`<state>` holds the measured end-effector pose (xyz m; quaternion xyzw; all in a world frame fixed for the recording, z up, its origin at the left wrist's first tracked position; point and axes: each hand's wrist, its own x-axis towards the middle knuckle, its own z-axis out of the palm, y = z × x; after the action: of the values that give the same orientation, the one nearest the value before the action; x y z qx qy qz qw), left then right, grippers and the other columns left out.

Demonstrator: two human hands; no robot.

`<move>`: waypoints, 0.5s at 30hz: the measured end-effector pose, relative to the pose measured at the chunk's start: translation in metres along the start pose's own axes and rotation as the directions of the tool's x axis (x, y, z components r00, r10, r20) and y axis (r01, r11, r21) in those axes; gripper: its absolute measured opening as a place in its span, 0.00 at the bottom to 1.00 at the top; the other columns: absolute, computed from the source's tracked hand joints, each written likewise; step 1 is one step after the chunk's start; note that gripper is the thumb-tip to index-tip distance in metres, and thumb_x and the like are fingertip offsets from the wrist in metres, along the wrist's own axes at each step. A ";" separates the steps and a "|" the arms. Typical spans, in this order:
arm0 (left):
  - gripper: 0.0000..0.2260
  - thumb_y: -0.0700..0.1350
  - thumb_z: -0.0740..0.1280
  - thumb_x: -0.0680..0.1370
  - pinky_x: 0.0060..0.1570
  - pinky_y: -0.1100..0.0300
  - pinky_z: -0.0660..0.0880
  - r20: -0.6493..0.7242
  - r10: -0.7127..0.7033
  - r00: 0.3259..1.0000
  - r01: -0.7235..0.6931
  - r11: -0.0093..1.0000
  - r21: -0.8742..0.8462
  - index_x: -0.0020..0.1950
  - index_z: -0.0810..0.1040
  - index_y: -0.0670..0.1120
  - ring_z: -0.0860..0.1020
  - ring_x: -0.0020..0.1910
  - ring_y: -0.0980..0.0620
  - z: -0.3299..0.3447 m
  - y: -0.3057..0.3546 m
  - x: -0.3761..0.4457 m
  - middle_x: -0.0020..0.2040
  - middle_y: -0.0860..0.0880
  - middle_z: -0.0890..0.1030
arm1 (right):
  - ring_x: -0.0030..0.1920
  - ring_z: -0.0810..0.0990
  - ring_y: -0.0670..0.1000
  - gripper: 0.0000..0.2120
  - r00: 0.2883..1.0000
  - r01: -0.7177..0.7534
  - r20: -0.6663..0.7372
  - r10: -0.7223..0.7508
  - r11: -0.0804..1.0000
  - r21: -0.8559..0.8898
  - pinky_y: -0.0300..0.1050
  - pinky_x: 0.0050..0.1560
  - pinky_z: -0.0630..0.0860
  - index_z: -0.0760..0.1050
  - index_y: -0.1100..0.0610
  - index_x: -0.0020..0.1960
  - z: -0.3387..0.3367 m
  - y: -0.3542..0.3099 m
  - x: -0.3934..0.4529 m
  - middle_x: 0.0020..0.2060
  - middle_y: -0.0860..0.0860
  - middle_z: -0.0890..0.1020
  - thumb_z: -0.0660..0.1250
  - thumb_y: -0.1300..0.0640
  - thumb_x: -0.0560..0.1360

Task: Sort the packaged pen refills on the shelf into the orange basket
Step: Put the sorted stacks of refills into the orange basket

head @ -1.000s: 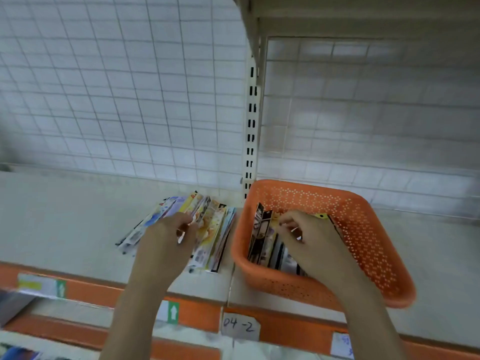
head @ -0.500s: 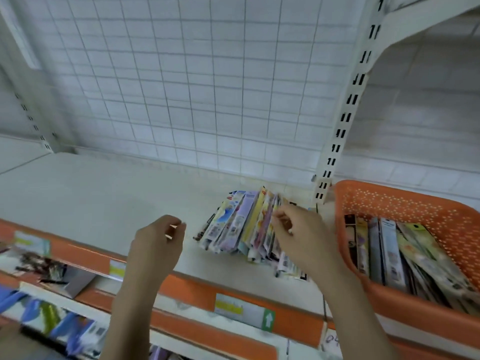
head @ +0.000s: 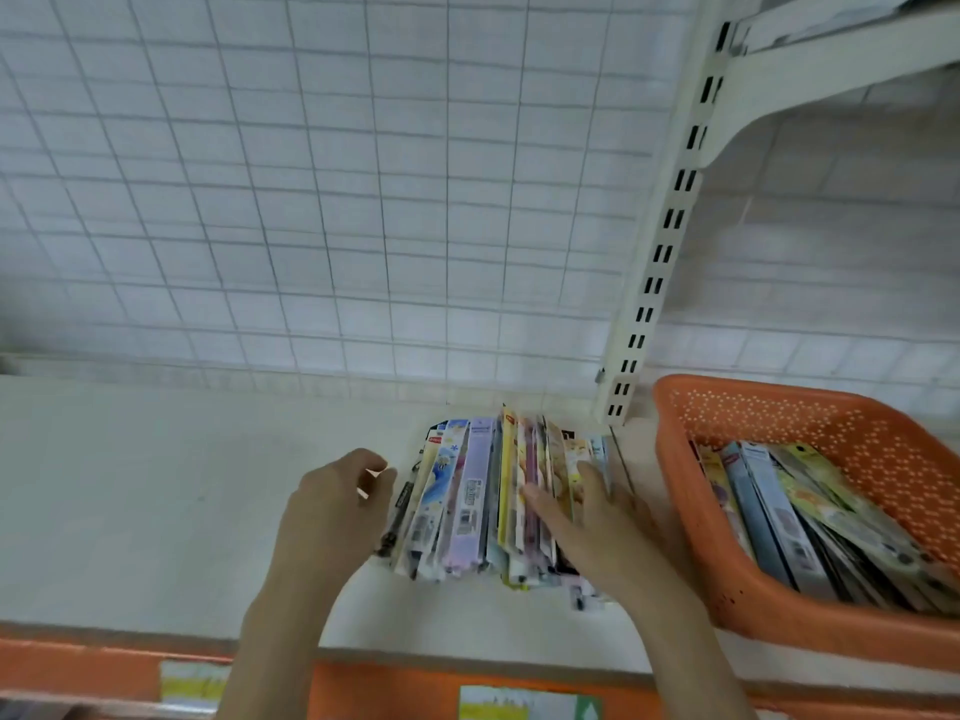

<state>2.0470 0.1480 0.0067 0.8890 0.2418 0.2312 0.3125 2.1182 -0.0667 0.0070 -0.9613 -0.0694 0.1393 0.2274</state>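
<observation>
Left hand (head: 332,511) came first, fingers curled in loosely w/ nothing visibly held, hovering just left of the refill packs (head: 488,506), near the pile's left edge but whether it touched, couldn't tell. Below both wrists ran the shelf's orange front strip (head: 395,691) w/ a yellow-green label (head: 530,704) between the forearms. Between the hands sat the pile itself: long, narrow packets fanned on edge on the cream shelf (head: 156,501), barcodes facing up on a few, one lilac pack approx. in the middle. Right hand (head: 597,517) was laid flat on the pile's right half, fingers straight and spread, pressing down on the packets, not gripping any. Behind that hand a slotted cream upright (head: 660,252) rose against the wire grid back panel (head: 311,200). Just right of the right hand stood the orange basket (head: 691,511), its near wall close beside the wrist, w/ more packets (head: 779,517) lying lengthwise inside, leaning toward its right side.
</observation>
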 end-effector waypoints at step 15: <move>0.09 0.48 0.62 0.78 0.40 0.61 0.70 0.082 -0.016 0.997 0.019 0.999 -0.034 0.54 0.78 0.47 0.76 0.38 0.51 0.007 -0.011 0.014 0.41 0.52 0.78 | 0.33 0.70 0.41 0.27 1.000 0.006 0.017 -0.007 0.998 0.058 0.36 0.27 0.64 0.57 0.51 0.71 -0.016 -0.016 0.012 0.49 0.49 0.70 0.62 0.49 0.76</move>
<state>2.0589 0.1608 -0.0014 0.8900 0.2326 0.1961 0.3396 2.1330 -0.0573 0.0252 -0.9528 -0.0706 0.1488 0.2552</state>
